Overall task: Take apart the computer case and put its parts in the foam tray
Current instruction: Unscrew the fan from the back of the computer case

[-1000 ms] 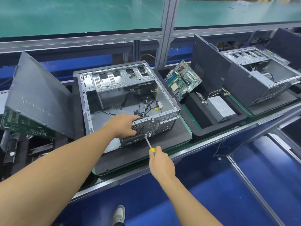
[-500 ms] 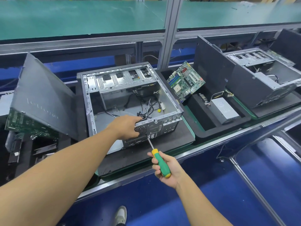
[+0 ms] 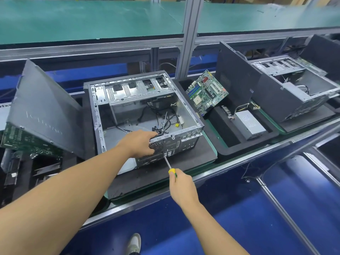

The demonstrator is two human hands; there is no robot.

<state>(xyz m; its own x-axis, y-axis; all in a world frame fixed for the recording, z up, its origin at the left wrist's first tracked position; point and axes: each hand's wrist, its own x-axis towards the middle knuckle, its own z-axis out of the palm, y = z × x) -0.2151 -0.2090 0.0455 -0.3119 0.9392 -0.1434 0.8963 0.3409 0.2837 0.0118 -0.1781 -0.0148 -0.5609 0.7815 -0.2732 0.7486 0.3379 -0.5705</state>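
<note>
1. Your computer case [image 3: 139, 109] lies open side up on a black foam pad [image 3: 185, 162] straight ahead of you, with its rear panel facing you.
2. Your left hand [image 3: 139, 143] grips the near top edge of that rear panel. Its fingers are curled over the rim just above the round fan grille.
3. Your right hand [image 3: 181, 186] is closed round the yellow-and-green handle of a screwdriver [image 3: 167, 162]. It is nearer to you than the case and just right of your left hand.
4. The screwdriver's shaft slants up and left from your fist to the rear panel, just below your left hand. The tip is too small to see what it sits in.
5. The foam tray [image 3: 230, 150] sits just right of the case, well apart from both hands. A motherboard [image 3: 207, 92] leans tilted at its far left, and a power supply [image 3: 250, 125] lies flat in a right-hand compartment.
6. A dark side panel [image 3: 46, 111] stands tilted left of the case, clear of your left arm.
</note>
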